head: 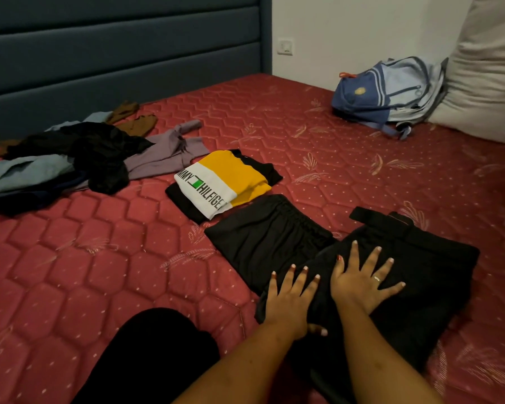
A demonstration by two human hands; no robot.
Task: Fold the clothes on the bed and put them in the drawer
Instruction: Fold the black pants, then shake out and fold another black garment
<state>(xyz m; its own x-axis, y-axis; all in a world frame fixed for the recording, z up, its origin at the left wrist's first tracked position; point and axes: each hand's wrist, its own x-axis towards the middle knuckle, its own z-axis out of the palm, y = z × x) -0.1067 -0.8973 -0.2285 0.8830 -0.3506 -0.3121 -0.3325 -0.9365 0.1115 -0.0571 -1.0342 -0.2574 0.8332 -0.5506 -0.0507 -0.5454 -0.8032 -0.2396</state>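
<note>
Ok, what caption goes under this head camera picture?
Left hand and right hand press a black garment flat on the red mattress, folded clothes beside it, unfolded pile behind.

So way out past our right hand (362, 282), up and off to the right, we've got a blue backpack (385, 91) flopped on its side. It's two-tone, darker blue in front and pale blue behind, with a little orange tab at its left end. It sits right up against a big white pillow (484, 83) further right. Far beyond our left hand (289, 301) there's a dark blue padded headboard (123, 48), and next to that a white wall (362, 33) with a white socket (285, 46).
</note>
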